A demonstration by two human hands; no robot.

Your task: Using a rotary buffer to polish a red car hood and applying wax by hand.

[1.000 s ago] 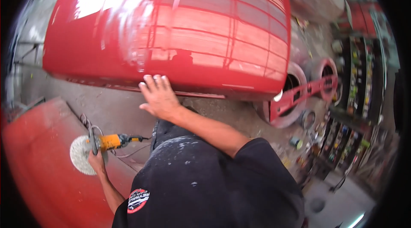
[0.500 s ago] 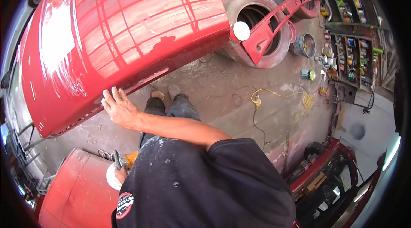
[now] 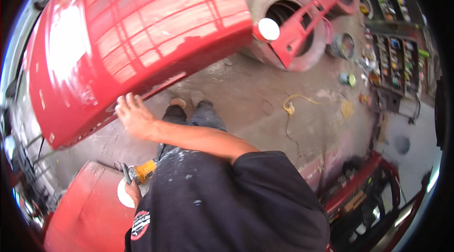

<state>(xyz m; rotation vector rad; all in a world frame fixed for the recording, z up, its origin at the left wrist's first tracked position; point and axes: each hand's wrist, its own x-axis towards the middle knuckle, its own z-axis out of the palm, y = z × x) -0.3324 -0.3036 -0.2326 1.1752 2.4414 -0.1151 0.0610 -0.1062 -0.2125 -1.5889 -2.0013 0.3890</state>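
A large glossy red car hood (image 3: pixel 142 30) fills the upper left. My right hand (image 3: pixel 135 117) reaches across my body and lies flat on the hood's lower edge, fingers spread. My left hand (image 3: pixel 134 191) is low by my hip, partly hidden by my black shirt. It grips a yellow-bodied power sander (image 3: pixel 142 171) whose white disc (image 3: pixel 124 194) rests over a second red panel (image 3: pixel 90 209) at the lower left. My feet stand on the concrete floor just under the hood's edge.
Two paint-stained drums (image 3: pixel 288 39) stand at the top with a red bumper part (image 3: pixel 307 15) laid across them. A yellow cable (image 3: pixel 293 105) lies on the floor. Shelves of cans (image 3: pixel 392 58) line the right side. A red frame (image 3: pixel 369 195) sits at the lower right.
The view has swung, so the hood now sits at the upper left and the drums show. My right hand stays on the hood's edge. The sander hand has come nearer my hip.
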